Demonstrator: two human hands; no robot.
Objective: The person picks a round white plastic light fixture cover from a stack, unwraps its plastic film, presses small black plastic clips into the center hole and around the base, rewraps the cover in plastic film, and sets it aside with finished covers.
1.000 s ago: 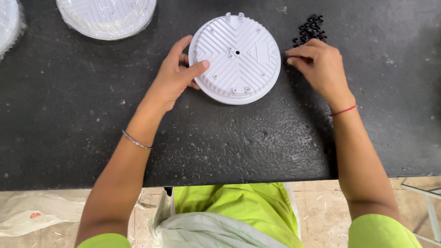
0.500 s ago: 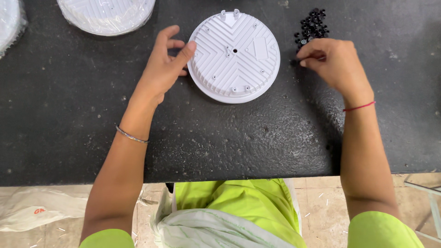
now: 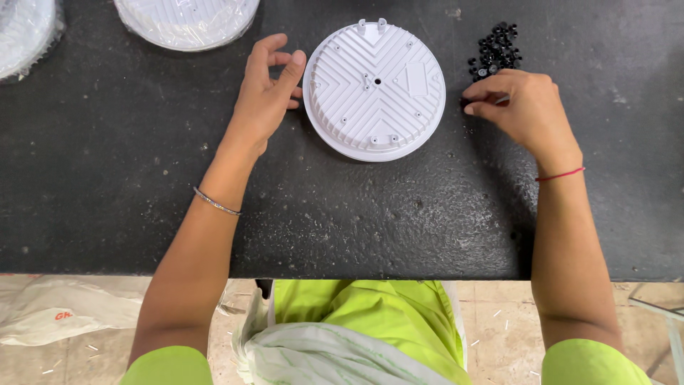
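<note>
**Two hands at the round white housing**

My right hand [image 3: 524, 107] has its grip pinched, thumb against fingertips, at the near edge of the pile of small black parts [image 3: 495, 48]; whether a piece sits in the pinch I cannot tell. The pile lies at 11 o'clock from that hand, just beside it. My left hand [image 3: 267, 93] is released, fingers loosely spread, its fingertips close against the rim of the round white housing [image 3: 374, 89] at the disc's 9 o'clock.

The housing lies flat between my hands, ribbed back up, a small hole at its centre. Being round it has no long axis; its two small posts point to 12 o'clock.

Everything rests on a dark speckled counter [image 3: 342, 214]. At 11 o'clock from my left hand sits a plastic-wrapped white disc [image 3: 187, 21]. Below the counter edge a pale tiled floor [image 3: 491, 321] shows.
</note>
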